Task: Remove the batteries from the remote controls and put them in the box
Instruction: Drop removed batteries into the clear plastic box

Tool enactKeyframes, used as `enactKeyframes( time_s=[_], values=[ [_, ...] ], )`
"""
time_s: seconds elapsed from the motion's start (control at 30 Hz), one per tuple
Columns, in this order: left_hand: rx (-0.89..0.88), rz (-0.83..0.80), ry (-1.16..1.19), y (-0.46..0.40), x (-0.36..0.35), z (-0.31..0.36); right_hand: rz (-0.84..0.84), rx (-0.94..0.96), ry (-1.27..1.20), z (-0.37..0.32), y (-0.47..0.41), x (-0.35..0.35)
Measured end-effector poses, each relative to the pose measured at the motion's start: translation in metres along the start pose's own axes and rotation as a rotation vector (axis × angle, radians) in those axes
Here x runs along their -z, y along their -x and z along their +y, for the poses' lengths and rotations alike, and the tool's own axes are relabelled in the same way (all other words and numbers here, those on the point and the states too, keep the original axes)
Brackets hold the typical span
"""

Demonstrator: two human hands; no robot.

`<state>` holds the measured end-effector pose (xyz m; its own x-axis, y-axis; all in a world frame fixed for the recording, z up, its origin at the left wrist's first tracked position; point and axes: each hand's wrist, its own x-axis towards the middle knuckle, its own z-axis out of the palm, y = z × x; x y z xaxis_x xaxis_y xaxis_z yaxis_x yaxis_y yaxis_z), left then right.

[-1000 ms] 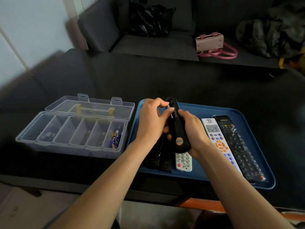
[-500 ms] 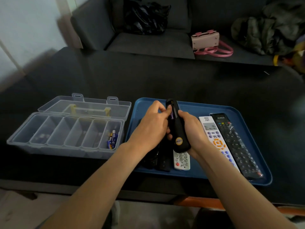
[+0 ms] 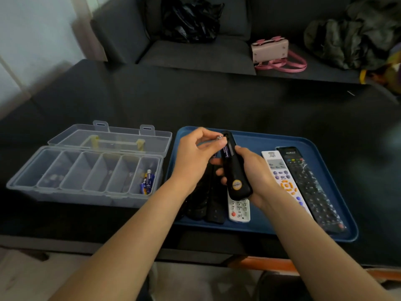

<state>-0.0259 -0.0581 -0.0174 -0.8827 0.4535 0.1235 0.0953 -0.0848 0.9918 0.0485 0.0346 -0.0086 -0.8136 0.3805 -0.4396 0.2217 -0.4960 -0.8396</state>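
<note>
Risk noted first. The left hand (image 3: 195,157) pinched a battery (image 3: 218,139) by its metal tip, between thumb and fingertips, just left of the remote's far end. With so little of the cell held, it could have slipped and dropped among the remotes on the tray (image 3: 325,233) or rolled off across the surface (image 3: 195,101). I could not tell whether the battery was fully clear of its bay or caught at the lower end; if caught, a sideways pull might have snapped it free abruptly.

A 2nd battery (image 3: 225,151), purple-labelled, showed in the open bay. The right hand (image 3: 253,172) gripped the black remote (image 3: 235,170) round its middle, back side up and tilted, far end raised. Tipping it further could have let that 2nd cell fall out unattended.

The carry to the box (image 3: 86,192) goes left over the tray rim; a fumble there would probably land the cell between tray and box.

Appearance: the remote was black and slim with a round yellow sticker near its near end, cover off the bay. It was held above the left part of the tray, over a white remote (image 3: 238,208) and dark ones lying flat. The box was clear plastic, lid open, 6 compartments; only the rightmost held batteries (image 3: 147,181), several blue ones.
</note>
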Motion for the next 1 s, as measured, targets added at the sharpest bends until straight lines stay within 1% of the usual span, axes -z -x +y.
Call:
enactKeyframes(
  time_s=[0.13,0.3,0.57,0.67,0.83,1.0],
  values=[
    [-0.059,-0.014,-0.058,-0.002,0.002,0.001,-0.002,-0.028,0.007,0.001,-0.001,0.002],
    [-0.052,-0.013,-0.006,-0.001,0.004,0.002,-0.032,-0.052,-0.021,0.0,0.0,0.005],
    [-0.069,-0.136,-0.127,0.004,0.003,0.003,-0.032,-0.022,-0.021,-0.001,0.001,0.005],
    [-0.118,-0.165,-0.241,0.005,0.002,0.0,-0.023,-0.013,-0.03,-0.001,0.001,0.004],
    [-0.184,-0.136,-0.401,0.006,0.004,0.0,-0.021,-0.019,-0.067,0.0,0.001,0.005],
    [-0.277,-0.127,-0.62,0.008,0.001,-0.005,-0.036,-0.035,-0.097,0.002,0.001,0.006]
  ],
)
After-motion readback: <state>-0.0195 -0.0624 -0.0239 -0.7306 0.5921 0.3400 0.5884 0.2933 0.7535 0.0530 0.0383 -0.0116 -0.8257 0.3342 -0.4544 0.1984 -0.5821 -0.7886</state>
